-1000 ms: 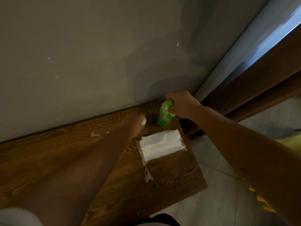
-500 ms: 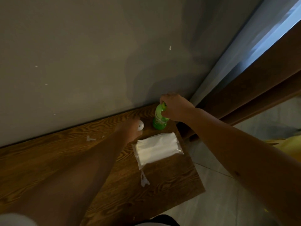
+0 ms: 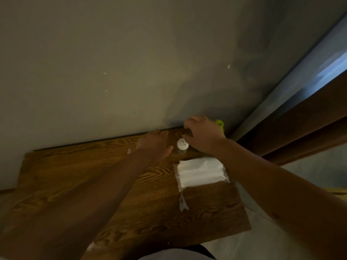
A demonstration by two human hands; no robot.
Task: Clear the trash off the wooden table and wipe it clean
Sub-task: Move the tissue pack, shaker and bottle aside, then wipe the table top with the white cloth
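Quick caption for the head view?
Both hands reach a green bottle and white-capped jar on the wooden table.

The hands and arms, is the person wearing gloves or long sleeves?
No gloves and no long sleeves. The left hand and right hand are bare, and both forearms are bare as far as the picture shows. No watch, ring or bracelet shows in this dim light.

The table (image 3: pixel 75 184) is dark, grained wood with a slight sheen; the tissue pack (image 3: pixel 201 172) wears glossy clear plastic.
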